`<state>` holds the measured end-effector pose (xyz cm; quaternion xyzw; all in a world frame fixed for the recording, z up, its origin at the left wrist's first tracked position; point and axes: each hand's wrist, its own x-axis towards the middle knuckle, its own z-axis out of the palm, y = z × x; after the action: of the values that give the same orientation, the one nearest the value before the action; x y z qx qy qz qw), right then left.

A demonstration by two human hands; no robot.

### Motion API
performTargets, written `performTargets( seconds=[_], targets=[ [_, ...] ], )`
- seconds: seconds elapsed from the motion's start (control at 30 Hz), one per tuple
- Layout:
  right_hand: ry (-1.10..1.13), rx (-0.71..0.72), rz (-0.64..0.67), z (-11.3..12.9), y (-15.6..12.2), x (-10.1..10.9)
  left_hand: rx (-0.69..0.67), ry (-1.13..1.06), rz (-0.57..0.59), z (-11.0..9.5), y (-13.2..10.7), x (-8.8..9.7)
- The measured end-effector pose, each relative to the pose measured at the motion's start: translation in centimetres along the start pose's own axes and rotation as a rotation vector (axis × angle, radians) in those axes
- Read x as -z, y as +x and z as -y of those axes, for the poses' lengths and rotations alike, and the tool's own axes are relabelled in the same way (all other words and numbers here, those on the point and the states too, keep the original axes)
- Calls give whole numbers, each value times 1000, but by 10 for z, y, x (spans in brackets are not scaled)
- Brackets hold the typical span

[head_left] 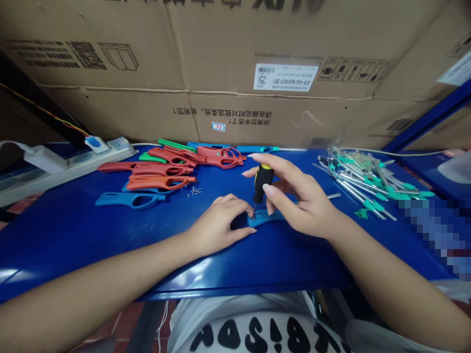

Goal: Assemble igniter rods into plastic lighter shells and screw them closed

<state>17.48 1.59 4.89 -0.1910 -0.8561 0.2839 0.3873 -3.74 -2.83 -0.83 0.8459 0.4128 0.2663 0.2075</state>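
Observation:
My right hand (294, 196) grips a black and yellow screwdriver (262, 182), held upright with its tip on the end of a blue lighter (270, 216). That lighter lies flat on the table, partly hidden beneath my right hand, its metal tube (334, 196) showing at the right. My left hand (224, 220) pinches the lighter's left end between thumb and fingers, close to the screwdriver tip. Several small screws (195, 191) lie on the table beyond my left hand.
Red casings (162, 168), an orange casing (158, 182) and a blue casing (128, 199) lie at the left. Metal tubes with green parts (371, 181) are heaped at the right. A power strip (91, 166) and a large cardboard box (221, 59) stand behind.

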Motion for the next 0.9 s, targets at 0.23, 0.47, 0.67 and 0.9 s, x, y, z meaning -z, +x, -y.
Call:
performTargets(
  seconds=[0.23,0.47,0.67,0.9],
  targets=[
    [-283,216,-142,-5,-1,3,8,-16,4,-1,0,0],
    [-155,88,-100,1,3,9,7,-5,19,-1,1,1],
    [-222,136,-75,0,5,11,7,-4,19,-2,0,2],
    [-371,259,-171,-2,4,13,-11,-8,10,-1,-1,1]
  ],
)
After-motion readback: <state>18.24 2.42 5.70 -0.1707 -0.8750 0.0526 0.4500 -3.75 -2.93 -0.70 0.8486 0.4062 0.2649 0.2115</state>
